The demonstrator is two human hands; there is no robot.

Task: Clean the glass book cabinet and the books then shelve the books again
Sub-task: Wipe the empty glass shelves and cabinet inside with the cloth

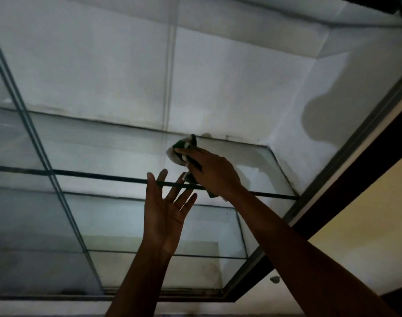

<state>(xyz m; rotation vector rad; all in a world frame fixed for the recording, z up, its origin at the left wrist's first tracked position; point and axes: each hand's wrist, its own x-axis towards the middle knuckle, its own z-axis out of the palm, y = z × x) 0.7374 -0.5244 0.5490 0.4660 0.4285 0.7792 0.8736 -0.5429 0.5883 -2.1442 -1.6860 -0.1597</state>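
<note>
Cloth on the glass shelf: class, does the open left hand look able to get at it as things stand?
Probably yes. The left hand is open, holds nothing and is raised near the cloth, with nothing visibly between them. The right hand grips the cloth, covering much of it.

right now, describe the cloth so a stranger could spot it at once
Inside the glass cabinet, find the highest glass shelf in view. Near its back edge, the right hand grips a crumpled cloth. It is the only soft thing there, white and dark green.
</note>
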